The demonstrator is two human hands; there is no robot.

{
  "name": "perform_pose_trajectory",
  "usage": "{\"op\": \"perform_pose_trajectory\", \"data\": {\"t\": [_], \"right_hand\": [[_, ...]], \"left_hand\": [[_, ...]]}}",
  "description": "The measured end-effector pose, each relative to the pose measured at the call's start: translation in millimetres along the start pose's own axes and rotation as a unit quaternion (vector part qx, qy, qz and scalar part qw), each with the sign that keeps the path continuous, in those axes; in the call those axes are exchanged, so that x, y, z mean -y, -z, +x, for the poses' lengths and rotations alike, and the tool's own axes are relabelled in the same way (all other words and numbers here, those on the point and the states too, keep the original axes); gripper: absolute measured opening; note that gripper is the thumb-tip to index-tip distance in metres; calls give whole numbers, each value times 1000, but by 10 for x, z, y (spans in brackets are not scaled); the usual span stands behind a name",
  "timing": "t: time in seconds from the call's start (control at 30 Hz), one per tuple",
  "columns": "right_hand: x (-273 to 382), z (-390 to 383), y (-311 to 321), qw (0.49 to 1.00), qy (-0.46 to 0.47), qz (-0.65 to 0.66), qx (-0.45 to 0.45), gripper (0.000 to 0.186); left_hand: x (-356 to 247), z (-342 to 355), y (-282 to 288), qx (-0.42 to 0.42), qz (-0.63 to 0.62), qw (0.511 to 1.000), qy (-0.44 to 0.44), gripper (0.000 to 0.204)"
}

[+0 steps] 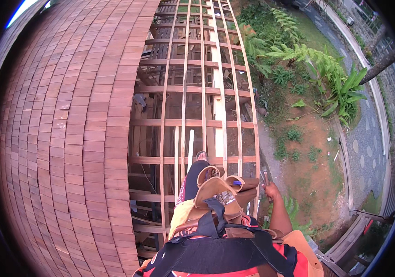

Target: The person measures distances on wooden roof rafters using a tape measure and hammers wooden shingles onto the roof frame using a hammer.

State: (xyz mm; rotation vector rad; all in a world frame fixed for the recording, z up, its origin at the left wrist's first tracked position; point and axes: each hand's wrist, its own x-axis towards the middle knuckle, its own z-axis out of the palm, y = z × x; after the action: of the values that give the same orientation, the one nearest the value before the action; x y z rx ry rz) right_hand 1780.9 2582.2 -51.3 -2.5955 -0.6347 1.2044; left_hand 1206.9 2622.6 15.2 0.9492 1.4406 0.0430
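Observation:
My right hand point(271, 189) hangs out beyond the roof frame's right edge, fingers closed round what looks like a hammer point(265, 177). Its metal end points up and away from me, and part of the handle is hidden by the fingers. My left hand is not in view. At my waist hangs a tan tool pouch point(216, 188) with several pockets; nails point(225, 198) lie in one, and a blue item point(237, 183) sticks out of another. My sandalled foot point(201, 155) stands on the wooden battens point(203, 101).
Reddish wooden shingles point(77, 115) cover the roof slope on the left. Open gaps lie between the battens and crossing rafters point(193, 123), with the level below showing through. To the right, far down, are a bare-earth slope point(310, 177), ferns point(299, 53) and a stone path point(368, 152).

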Motion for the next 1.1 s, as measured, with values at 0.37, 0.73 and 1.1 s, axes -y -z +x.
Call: {"op": "perform_pose_trajectory", "data": {"t": [0.37, 0.73, 1.1], "right_hand": [[1806, 211, 471, 982, -115, 25, 147, 35], [2049, 1637, 507, 973, 12, -82, 216, 64], [3770, 3395, 1513, 969, -68, -163, 173, 42]], "left_hand": [[-2786, 1634, 1711, -174, -35, 982, -70, 30], [-4443, 3002, 1695, -164, -35, 984, -54, 30], [-4633, 3384, 1008, 16, 20, 1000, 7, 33]]}}
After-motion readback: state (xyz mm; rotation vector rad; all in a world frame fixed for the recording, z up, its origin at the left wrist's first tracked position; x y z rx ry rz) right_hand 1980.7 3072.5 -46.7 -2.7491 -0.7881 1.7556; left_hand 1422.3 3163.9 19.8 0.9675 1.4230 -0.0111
